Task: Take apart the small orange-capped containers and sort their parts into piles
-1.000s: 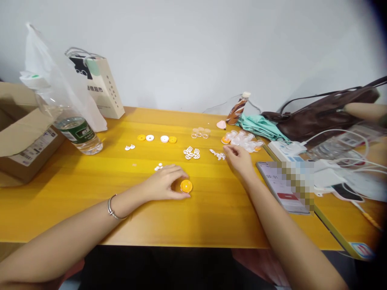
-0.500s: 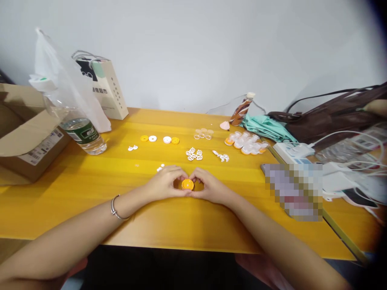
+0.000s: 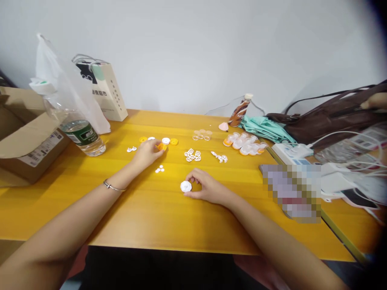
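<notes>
My right hand [image 3: 204,185] pinches a white round part [image 3: 186,186] with a scalloped-looking edge, just above the table. Reaching forward to the left, my left hand [image 3: 147,153] has an orange round cap-like part [image 3: 162,147] between thumb and fingers. Close by that hand lie a yellow ring [image 3: 143,139], a white ring [image 3: 165,140] and another yellow ring [image 3: 174,141]; a further white ring is partly hidden behind the fingers. Several small white discs [image 3: 160,169] lie between the hands. White openwork pieces [image 3: 192,155] sit farther back.
Clear rings [image 3: 202,135], clear-and-orange assembled pieces [image 3: 244,143] and white pieces [image 3: 219,156] lie toward the back right. A water bottle [image 3: 83,135] and cardboard box [image 3: 30,145] stand left. Right are a drink bottle [image 3: 240,110], power strip [image 3: 287,155] and another person's hand [image 3: 375,101].
My hands have moved apart from the orange part they held together. The left has carried an orange part forward to the left; the right stays put, now showing a white round part.
</notes>
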Demonstrator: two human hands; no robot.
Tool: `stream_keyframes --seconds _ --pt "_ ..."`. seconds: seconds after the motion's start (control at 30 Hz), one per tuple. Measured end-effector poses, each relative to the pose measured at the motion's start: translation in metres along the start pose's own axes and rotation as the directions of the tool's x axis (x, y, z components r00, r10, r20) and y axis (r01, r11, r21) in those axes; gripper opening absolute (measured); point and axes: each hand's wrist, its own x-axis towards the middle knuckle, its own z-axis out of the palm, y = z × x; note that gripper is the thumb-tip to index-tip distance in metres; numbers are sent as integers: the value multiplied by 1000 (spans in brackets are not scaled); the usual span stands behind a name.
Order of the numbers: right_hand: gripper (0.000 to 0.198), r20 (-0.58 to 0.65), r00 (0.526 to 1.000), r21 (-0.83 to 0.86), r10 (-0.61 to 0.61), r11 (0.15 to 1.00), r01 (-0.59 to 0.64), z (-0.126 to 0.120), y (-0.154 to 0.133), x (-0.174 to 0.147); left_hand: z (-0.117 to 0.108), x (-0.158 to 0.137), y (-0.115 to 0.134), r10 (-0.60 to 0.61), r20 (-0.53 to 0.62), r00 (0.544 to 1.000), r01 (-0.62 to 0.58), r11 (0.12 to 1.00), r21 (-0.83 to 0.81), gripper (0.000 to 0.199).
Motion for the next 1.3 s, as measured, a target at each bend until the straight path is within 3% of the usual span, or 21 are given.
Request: stream_keyframes --seconds 0.2,0.33,0.4,0.5,0.6,0.67,0.73,0.83,0.93,1.07,1.17,1.3 --pt "27 -6 1000 7 -4 1000 4 0 1 0 13 7 -15 -140 43 989 146 969 -201 31" --pt "27 -4 1000 19 -2 1000 2 0 1 -1 11 3 -12 -122 -73 990 110 983 -147 32" --pt "28 -2 1000 23 -6 1000 6 0 2 -1 7 -4 -2 -25 -110 994 13 994 -105 27" --pt "34 0 1000 31 -12 999 12 0 2 -2 1 -22 23 226 24 974 -218 960 -173 20" --pt "38 0 999 41 -35 999 35 -1 3 -3 -3 -40 50 427 243 871 -351 887 -301 18" --pt "31 7 998 44 -68 997 68 -2 4 -3 -3 -48 61 477 333 814 -358 862 -359 16" --pt "22 14 996 46 -93 995 92 -2 5 -3 -1 -53 65 483 386 786 -345 861 -375 14" --pt "19 11 996 47 -90 995 90 -1 6 -2 4 -57 66 433 425 795 -295 888 -354 13" --pt "26 1 997 44 -78 996 78 0 6 -1 7 -59 67 317 451 834 -177 929 -324 15" --pt "29 4 997 37 -80 996 80 1 5 0 7 -61 73 195 493 848 -46 953 -298 15" --pt "31 5 997 37 -81 996 81 3 5 1 6 -62 77 179 472 863 -78 971 -227 14" --pt "29 0 997 54 -71 996 71 4 7 2 5 -64 79 246 425 871 -227 969 -97 17"
